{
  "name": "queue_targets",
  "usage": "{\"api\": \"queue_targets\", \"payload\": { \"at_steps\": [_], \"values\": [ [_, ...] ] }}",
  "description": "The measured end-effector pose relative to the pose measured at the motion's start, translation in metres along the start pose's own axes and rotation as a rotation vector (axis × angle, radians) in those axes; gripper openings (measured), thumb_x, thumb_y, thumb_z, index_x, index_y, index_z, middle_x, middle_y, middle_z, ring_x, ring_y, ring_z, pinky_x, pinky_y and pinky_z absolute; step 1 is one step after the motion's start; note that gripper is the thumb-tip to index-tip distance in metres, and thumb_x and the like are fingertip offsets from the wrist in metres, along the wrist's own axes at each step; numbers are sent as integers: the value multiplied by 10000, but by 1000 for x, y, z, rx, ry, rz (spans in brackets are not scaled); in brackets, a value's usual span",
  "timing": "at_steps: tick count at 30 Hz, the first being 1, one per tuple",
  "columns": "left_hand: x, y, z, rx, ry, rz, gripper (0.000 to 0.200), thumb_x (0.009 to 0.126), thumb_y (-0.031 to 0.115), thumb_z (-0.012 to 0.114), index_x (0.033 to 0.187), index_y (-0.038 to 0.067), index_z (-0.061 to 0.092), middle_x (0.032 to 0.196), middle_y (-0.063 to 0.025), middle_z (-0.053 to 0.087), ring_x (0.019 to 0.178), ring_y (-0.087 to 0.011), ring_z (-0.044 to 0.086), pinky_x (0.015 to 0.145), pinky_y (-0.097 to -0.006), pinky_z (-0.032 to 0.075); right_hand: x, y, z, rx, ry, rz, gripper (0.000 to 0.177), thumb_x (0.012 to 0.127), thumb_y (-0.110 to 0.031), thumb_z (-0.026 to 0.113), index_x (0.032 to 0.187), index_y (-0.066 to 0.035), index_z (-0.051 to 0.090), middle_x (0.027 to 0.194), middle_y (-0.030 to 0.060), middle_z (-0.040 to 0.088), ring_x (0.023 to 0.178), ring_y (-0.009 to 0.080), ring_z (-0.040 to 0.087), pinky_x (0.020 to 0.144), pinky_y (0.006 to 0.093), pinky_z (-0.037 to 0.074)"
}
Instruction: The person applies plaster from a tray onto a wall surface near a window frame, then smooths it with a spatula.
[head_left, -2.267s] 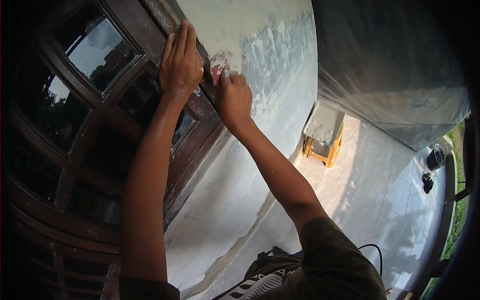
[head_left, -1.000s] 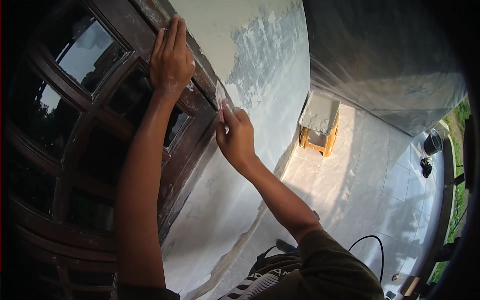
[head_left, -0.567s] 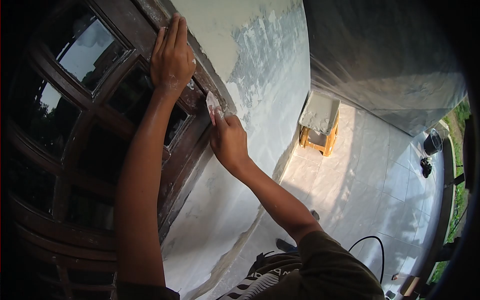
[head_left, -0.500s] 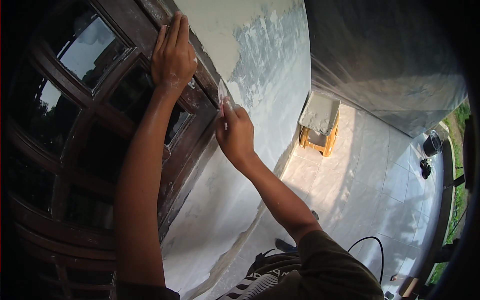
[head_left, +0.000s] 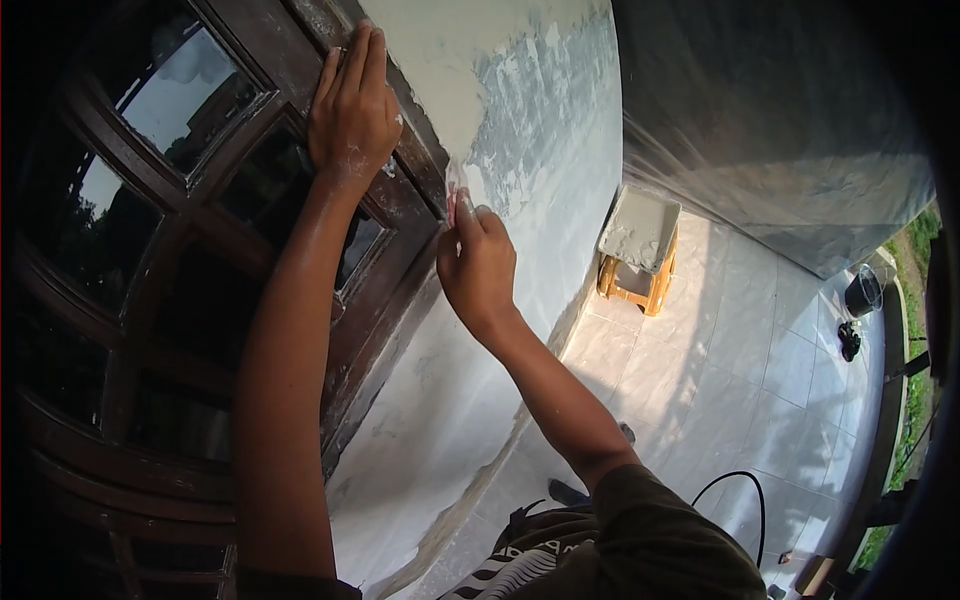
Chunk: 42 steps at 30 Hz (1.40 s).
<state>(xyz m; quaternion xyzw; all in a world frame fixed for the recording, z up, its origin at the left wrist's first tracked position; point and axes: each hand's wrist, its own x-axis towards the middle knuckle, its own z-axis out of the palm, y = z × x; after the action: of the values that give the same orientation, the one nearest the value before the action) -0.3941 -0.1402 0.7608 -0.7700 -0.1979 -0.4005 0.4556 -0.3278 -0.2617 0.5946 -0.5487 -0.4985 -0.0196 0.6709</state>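
Note:
My left hand [head_left: 352, 112] lies flat, fingers together, against the dark brown wooden window frame [head_left: 400, 205]. My right hand [head_left: 478, 265] grips a small red scraper [head_left: 456, 196] smeared with white putty. Its blade meets the pale putty-coated wall [head_left: 545, 190] right beside the frame's edge. Both hands carry white putty smudges.
Glass panes [head_left: 180, 85] fill the window at left. A tray of grey-white putty [head_left: 642, 230] rests on a small yellow wooden stool [head_left: 626, 283] on the tiled floor. A black bucket [head_left: 862, 292] stands at far right, and a black cable [head_left: 735, 485] loops near my feet.
My right hand dropped from high on the wall to the frame's edge, then worked the scraper back and forth there, ending slightly to the right. My left hand stayed pressed on the frame.

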Motion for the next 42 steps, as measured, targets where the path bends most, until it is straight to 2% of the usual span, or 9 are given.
{"api": "queue_targets", "payload": {
  "at_steps": [4,15,23,26,28,32,36,40,42],
  "values": [
    [0,0,0,3,1,0,531,891,42,483,1418,-25,467,1439,-182,518,1275,-326,546,1146,-448,376,77,22,16,-140,99,-15,212,760,15,597,970,28,628,865,184,590,860,358,604,688,468,507],
    [0,0,0,-1,1,-2,522,895,35,475,1413,-25,471,1440,-179,518,1279,-321,545,1144,-449,379,20,-1,0,19,60,-61,300,811,10,590,1105,47,636,781,191,569,694,371,595,628,458,481],
    [0,2,-3,12,-12,-17,517,895,34,477,1408,-26,478,1435,-179,524,1278,-319,547,1141,-446,382,66,11,36,-201,-44,-98,197,764,3,615,958,38,611,913,174,602,903,347,610,735,451,502],
    [1,3,-3,4,-6,-11,517,893,34,477,1407,-25,481,1436,-178,524,1282,-317,545,1142,-446,381,4,0,23,-90,-68,-170,422,776,13,613,1198,31,612,854,194,594,814,378,630,699,458,531],
    [1,3,-3,5,-14,-15,523,893,31,473,1413,-27,474,1440,-177,521,1284,-315,545,1143,-446,380,1,-6,-2,57,-106,-73,397,789,30,600,1185,31,631,799,194,584,742,374,620,654,450,509],
    [0,2,-3,30,-26,-9,528,895,30,470,1420,-30,465,1448,-178,512,1289,-312,541,1144,-446,378,78,18,-1,-4,139,-76,293,806,43,565,1089,47,644,774,194,581,683,379,591,626,456,474],
    [2,3,-5,18,-40,-16,534,896,34,471,1425,-32,458,1457,-186,501,1297,-315,533,1146,-446,373,121,35,26,-105,112,-128,223,809,20,531,1008,38,630,852,211,600,833,401,603,718,493,495],
    [2,3,-5,36,-72,-15,509,882,49,516,1380,-50,481,1452,-209,493,1319,-303,513,1157,-439,357,71,22,31,-195,4,-183,187,765,20,570,950,22,592,885,198,601,842,379,611,728,487,510],
    [2,2,-4,28,-69,-16,510,881,48,517,1380,-50,481,1453,-208,492,1318,-305,514,1157,-440,356,25,13,27,-154,-28,-209,358,758,38,581,1115,32,615,854,183,582,824,369,614,697,474,521]
  ]
}}
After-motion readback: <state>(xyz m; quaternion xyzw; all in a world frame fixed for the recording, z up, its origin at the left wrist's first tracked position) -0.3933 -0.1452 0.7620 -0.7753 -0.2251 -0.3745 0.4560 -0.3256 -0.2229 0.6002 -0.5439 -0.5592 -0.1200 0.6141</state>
